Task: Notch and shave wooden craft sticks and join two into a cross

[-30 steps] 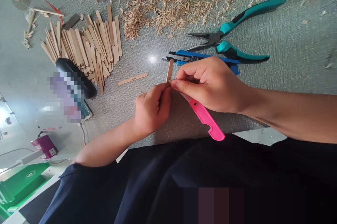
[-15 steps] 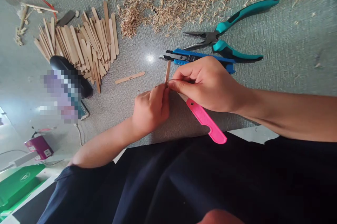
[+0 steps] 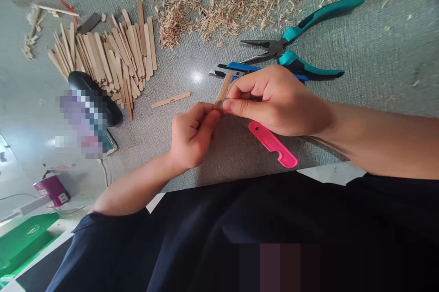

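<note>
My left hand [image 3: 191,135] pinches the lower end of a short wooden craft stick [image 3: 223,87], which points up and away over the grey mat. My right hand [image 3: 274,100] is closed round a pink-handled knife [image 3: 274,145]; its thumb presses against the stick right beside my left fingertips. The knife's blade is hidden under my fingers, and only the pink handle sticks out below the palm.
A blue utility knife [image 3: 240,68] and teal-handled pliers [image 3: 298,42] lie just beyond my right hand. A pile of craft sticks [image 3: 106,61], one loose stick [image 3: 170,99], wood shavings [image 3: 219,6] and a black device [image 3: 92,97] lie to the left and behind.
The pink handle has swung up and flatter. The stick has tilted a little to the right between my fingers. Both hands stay together at the same spot.
</note>
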`<state>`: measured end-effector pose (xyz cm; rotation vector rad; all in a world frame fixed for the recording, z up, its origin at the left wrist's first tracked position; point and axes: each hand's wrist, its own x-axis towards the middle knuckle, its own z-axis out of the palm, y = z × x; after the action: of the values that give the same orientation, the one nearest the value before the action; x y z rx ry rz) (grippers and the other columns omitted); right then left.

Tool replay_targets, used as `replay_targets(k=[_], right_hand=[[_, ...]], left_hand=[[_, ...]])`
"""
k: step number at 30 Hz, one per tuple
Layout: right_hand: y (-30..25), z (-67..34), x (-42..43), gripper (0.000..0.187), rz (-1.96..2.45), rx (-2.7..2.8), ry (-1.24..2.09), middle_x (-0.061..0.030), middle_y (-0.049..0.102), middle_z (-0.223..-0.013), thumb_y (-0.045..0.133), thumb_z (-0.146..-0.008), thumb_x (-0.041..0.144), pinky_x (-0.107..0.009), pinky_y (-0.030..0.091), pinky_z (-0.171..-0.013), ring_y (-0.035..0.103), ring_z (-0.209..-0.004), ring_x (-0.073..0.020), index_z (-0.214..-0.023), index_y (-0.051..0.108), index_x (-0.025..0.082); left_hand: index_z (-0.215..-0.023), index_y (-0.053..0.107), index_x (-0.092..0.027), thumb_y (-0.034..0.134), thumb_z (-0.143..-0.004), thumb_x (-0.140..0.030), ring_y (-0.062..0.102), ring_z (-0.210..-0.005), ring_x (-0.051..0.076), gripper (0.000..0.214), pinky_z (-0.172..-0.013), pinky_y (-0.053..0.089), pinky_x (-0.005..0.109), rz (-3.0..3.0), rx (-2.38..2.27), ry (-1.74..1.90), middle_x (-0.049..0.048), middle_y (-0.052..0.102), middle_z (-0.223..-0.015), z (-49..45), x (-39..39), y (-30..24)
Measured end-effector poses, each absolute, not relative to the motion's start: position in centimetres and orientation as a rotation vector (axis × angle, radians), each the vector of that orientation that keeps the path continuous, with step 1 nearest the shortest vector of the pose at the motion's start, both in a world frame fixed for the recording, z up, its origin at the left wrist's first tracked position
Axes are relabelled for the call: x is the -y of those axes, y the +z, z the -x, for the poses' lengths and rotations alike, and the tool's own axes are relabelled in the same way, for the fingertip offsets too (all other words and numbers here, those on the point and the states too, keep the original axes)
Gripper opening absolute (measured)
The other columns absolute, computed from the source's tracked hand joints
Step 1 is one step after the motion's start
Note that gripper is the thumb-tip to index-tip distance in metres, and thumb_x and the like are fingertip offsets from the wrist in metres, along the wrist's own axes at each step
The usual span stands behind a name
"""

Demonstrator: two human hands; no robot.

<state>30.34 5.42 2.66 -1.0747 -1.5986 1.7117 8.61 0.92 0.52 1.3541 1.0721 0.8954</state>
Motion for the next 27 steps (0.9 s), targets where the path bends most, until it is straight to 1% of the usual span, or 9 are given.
replay_targets(k=[2, 6, 8, 13, 16, 20, 23, 27], right_hand=[[2.61, -30.43, -5.49, 0.052, 1.092, 1.608, 1.713, 0.0048, 0.050, -0.060, 0.085, -0.107, 0.055, -0.033, 0.027, -0.055, 0.036, -0.058, -0.0100, -0.072, 0.064, 0.022], [2.53, -30.61, -5.56, 0.051, 1.084, 1.646, 1.697, 0.0023, 0.055, -0.064, 0.084, -0.107, 0.058, -0.033, 0.031, -0.057, 0.044, -0.062, -0.0118, -0.074, 0.068, 0.022], [2.50, -30.67, -5.54, 0.051, 1.079, 1.660, 1.672, 0.0024, 0.055, -0.064, 0.085, -0.107, 0.058, -0.033, 0.032, -0.059, 0.044, -0.063, -0.0119, -0.075, 0.068, 0.022], [2.46, -30.69, -5.41, 0.044, 1.071, 1.715, 1.621, 0.0032, 0.054, -0.064, 0.084, -0.108, 0.045, -0.034, 0.034, -0.062, 0.043, -0.064, -0.0116, -0.076, 0.065, 0.022], [2.49, -30.63, -5.37, 0.045, 1.062, 1.705, 1.640, 0.0029, 0.055, -0.065, 0.083, -0.108, 0.049, -0.035, 0.034, -0.061, 0.045, -0.063, -0.0125, -0.076, 0.065, 0.023], [2.59, -30.51, -5.22, 0.049, 1.067, 1.699, 1.622, 0.0029, 0.054, -0.064, 0.082, -0.109, 0.055, -0.037, 0.033, -0.061, 0.044, -0.062, -0.0135, -0.075, 0.063, 0.025], [2.68, -30.43, -4.97, 0.046, 1.100, 1.683, 1.560, 0.0023, 0.055, -0.066, 0.079, -0.110, 0.050, -0.037, 0.034, -0.061, 0.045, -0.063, -0.0139, -0.075, 0.061, 0.025], [2.58, -30.41, -4.69, 0.032, 1.115, 1.685, 1.510, 0.0027, 0.055, -0.068, 0.075, -0.109, 0.032, -0.035, 0.036, -0.060, 0.045, -0.062, -0.0136, -0.080, 0.063, 0.025]], left_hand=[[-0.094, 0.074, -0.020, 0.070, -0.115, -0.053, 0.052, -0.047, 0.006, 0.040, -0.051, 0.045, 0.020, -1.315, -1.045, 0.889, -0.0059, 0.061, -0.058, -8.57, -1.07, 0.54], [-0.092, 0.072, -0.020, 0.073, -0.113, -0.060, 0.051, -0.047, 0.007, 0.045, -0.049, 0.044, 0.021, -1.242, -1.013, 0.873, -0.0058, 0.059, -0.057, -8.57, -1.18, 0.69], [-0.091, 0.072, -0.021, 0.074, -0.112, -0.060, 0.049, -0.046, 0.007, 0.045, -0.048, 0.043, 0.021, -1.230, -1.021, 0.873, -0.0058, 0.059, -0.057, -8.57, -1.14, 0.73], [-0.093, 0.074, -0.021, 0.073, -0.113, -0.057, 0.041, -0.045, 0.006, 0.042, -0.044, 0.033, 0.021, -1.264, -1.034, 0.882, -0.0067, 0.054, -0.056, -8.42, -1.03, 0.62], [-0.091, 0.073, -0.021, 0.072, -0.114, -0.051, 0.038, -0.046, 0.006, 0.038, -0.044, 0.030, 0.022, -1.299, -1.028, 0.888, -0.0067, 0.052, -0.056, -8.31, -1.15, 0.60], [-0.092, 0.073, -0.021, 0.072, -0.114, -0.052, 0.039, -0.045, 0.006, 0.039, -0.043, 0.029, 0.021, -1.298, -1.022, 0.888, -0.0060, 0.054, -0.057, -8.40, -1.29, 0.74], [-0.094, 0.075, -0.020, 0.070, -0.115, -0.051, 0.041, -0.044, 0.005, 0.038, -0.042, 0.029, 0.020, -1.298, -1.034, 0.905, -0.0062, 0.055, -0.056, -8.58, -1.19, 0.80], [-0.093, 0.074, -0.019, 0.069, -0.115, -0.045, 0.043, -0.046, 0.005, 0.035, -0.044, 0.030, 0.019, -1.357, -1.077, 0.932, -0.0058, 0.055, -0.058, -8.74, -0.86, 0.77]])
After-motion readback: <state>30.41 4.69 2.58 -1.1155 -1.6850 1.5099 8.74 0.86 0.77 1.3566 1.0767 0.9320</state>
